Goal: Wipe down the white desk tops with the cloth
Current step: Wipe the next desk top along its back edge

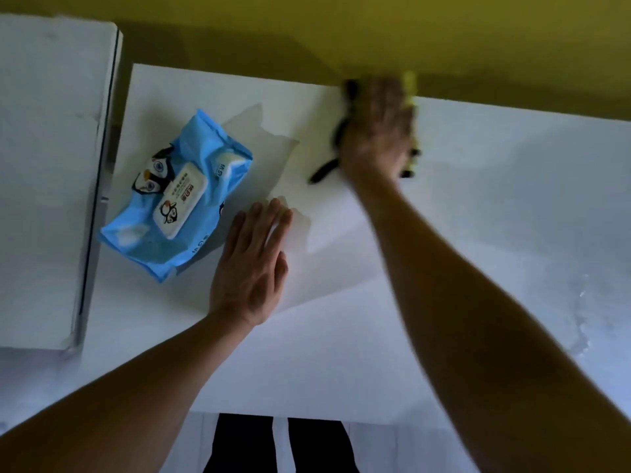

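The worktop (341, 336) is a plain white desk top, smooth and flat, running wide from left to right, its far edge against a yellow-green wall. Toward its right part a faint wet sheen and a few streaks of moisture show on the surface. A second white desk top (44, 165) lies just beside it on the left, parted from it by a narrow dark gap. The cloth (411, 97) is yellow-green with dark edging, bunched and blurred, and lies on the worktop at its far edge, close to the wall, mostly hidden under the right hand (375, 131) that presses on it.
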### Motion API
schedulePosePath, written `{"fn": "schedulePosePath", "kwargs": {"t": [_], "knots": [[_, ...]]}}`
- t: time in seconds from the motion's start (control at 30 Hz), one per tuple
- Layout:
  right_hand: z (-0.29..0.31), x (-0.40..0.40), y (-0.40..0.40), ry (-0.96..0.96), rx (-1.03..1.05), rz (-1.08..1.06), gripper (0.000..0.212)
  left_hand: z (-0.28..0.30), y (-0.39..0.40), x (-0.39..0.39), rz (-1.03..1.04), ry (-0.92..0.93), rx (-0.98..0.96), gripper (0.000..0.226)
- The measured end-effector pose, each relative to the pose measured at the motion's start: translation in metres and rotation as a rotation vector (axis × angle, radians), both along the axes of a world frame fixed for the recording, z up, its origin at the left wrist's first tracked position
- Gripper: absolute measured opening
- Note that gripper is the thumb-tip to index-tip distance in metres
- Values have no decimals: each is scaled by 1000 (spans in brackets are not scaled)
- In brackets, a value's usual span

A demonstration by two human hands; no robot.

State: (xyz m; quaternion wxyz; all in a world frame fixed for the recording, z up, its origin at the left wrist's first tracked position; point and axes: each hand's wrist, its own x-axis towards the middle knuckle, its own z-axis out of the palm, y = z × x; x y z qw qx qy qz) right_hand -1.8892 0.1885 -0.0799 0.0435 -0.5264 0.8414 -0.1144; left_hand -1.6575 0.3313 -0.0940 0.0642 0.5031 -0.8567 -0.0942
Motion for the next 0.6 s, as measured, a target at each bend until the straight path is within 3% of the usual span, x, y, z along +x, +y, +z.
{"fn": "schedulePosePath", "kwargs": {"t": [0.1,0.2,0.47,0.6], "knots": [[10,89,0,-36,-8,340,63,1,-1,3,-12,9,3,60],[9,84,3,-50,-6,460,60,1,-4,3,-30,28,-12,59],[1,-95,61,-15,-31,-60,61,1,-2,0,-20,44,-47,60],[0,-80,75,-20,-16,-134,63,1,-2,-2,-17,49,-66,60]]}}
